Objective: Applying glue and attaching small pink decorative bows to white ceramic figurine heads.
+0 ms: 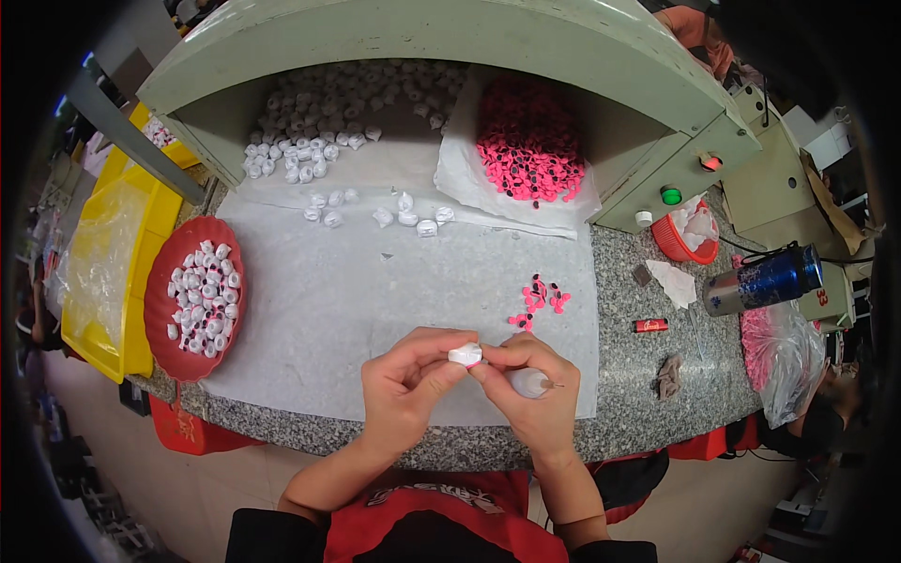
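My left hand (405, 380) and my right hand (527, 389) meet over the white sheet (357, 291) near the front edge of the granite table. Together they pinch one small white plastic piece (465, 355) between the fingertips. My right hand also holds a small translucent squeeze bottle (531, 382) with a thin needle tip pointing right. Several loose pink and black small parts (540, 300) lie on the sheet just beyond my right hand.
A red plate (160, 310) of white pieces sits at the left beside a yellow bin (94, 272). Heaps of white pieces (319, 122) and pink parts (530, 141) lie under the green hood. At right: red basket (671, 239), blue flask (765, 280), red lighter (649, 325).
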Tool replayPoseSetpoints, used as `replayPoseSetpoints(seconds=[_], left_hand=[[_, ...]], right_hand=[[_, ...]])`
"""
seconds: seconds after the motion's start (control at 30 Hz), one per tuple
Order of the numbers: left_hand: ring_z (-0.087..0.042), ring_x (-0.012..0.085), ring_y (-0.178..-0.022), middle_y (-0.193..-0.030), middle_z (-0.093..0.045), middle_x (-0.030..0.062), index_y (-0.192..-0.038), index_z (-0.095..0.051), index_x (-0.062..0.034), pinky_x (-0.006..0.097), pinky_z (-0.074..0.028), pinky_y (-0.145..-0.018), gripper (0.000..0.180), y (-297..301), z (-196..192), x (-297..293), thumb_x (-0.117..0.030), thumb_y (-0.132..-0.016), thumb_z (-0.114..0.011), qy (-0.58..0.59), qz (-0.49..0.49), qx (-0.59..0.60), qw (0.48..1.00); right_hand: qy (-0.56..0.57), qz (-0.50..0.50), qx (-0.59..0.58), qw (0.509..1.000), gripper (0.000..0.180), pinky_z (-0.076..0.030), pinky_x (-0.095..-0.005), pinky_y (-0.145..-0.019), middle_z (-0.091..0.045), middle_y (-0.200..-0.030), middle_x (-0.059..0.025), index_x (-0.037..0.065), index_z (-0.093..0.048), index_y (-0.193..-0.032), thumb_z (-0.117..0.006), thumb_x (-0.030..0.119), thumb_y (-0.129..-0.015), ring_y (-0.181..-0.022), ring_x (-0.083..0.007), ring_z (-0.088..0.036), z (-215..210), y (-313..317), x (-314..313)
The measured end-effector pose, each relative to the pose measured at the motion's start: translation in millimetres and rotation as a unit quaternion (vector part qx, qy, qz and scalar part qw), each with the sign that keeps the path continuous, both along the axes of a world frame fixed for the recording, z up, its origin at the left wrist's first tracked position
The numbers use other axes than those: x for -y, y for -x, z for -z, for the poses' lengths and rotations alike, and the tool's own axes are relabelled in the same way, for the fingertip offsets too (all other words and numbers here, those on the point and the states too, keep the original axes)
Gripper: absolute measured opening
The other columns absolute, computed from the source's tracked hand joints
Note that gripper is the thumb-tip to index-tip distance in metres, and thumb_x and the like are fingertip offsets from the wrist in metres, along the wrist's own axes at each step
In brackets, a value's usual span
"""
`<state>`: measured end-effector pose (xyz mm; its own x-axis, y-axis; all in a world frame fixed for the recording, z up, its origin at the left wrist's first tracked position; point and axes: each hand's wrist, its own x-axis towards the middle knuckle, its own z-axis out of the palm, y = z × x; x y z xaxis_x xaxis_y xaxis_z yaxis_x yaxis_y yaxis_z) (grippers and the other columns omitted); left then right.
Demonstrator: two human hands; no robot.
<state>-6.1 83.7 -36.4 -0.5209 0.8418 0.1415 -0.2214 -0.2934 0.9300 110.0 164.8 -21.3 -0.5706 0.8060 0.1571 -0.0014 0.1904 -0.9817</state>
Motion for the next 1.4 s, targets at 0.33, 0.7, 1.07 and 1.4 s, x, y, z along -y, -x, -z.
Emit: replayPoseSetpoints(seconds=[0.33, 0.7, 1.07, 1.4], left_hand=[[-0.061, 0.0163, -0.084, -0.091, -0.061, 0.0138, -0.097, -0.055, 0.0046, 0.027, -0.05, -0.071, 0.02, 4.5, -13.7, -0.2, 0.003, -0.078, -0.06, 0.046, 0.108, 0.237, 0.964], [-0.065, 0.0183, -0.077, -0.086, -0.063, 0.0122, -0.095, -0.056, 0.0028, 0.025, -0.054, -0.066, 0.022, 4.6, -13.4, 9.8, 0.005, -0.074, -0.064, 0.024, 0.083, -0.087, 0.992], [-0.066, 0.0188, -0.073, -0.08, -0.065, 0.0145, -0.094, -0.055, 0.0033, 0.025, -0.054, -0.061, 0.021, 10.6, -6.9, 16.9, 0.003, -0.075, -0.064, 0.084, 0.029, -0.031, 0.996], [-0.064, 0.0155, -0.073, -0.08, -0.065, 0.0123, -0.098, -0.053, 0.0029, 0.026, -0.053, -0.064, 0.025, 17.0, 21.2, 20.2, 0.005, -0.075, -0.063, 0.091, 0.043, 0.005, 0.995]], right_hand=[[-0.056, -0.029, -0.036, 0.997, 0.029, -0.046, -0.0205, -0.058, -0.059, -0.089, -0.0109, 0.001, -0.059, -0.085, -0.073, -0.005, -0.061, -0.068, -0.0122, -0.057, -0.4, -5.3, -8.6], [0.26, -0.108, -0.16, 0.946, 0.023, -0.047, -0.02, -0.051, -0.058, -0.086, -0.0107, 0.001, -0.06, -0.084, -0.072, -0.004, -0.066, -0.067, -0.0124, -0.058, 7.6, -8.7, -8.8], [0.252, -0.102, -0.06, 0.961, 0.019, -0.044, -0.0208, -0.046, -0.059, -0.08, -0.0104, -0.001, -0.058, -0.085, -0.068, 0.0, -0.069, -0.061, -0.0121, -0.056, 15.3, 9.6, -1.7], [0.286, -0.042, -0.048, 0.956, 0.018, -0.041, -0.0199, -0.045, -0.061, -0.078, -0.0083, -0.001, -0.058, -0.089, -0.065, 0.0, -0.072, -0.057, -0.0096, -0.054, 23.3, 22.8, 5.2]])
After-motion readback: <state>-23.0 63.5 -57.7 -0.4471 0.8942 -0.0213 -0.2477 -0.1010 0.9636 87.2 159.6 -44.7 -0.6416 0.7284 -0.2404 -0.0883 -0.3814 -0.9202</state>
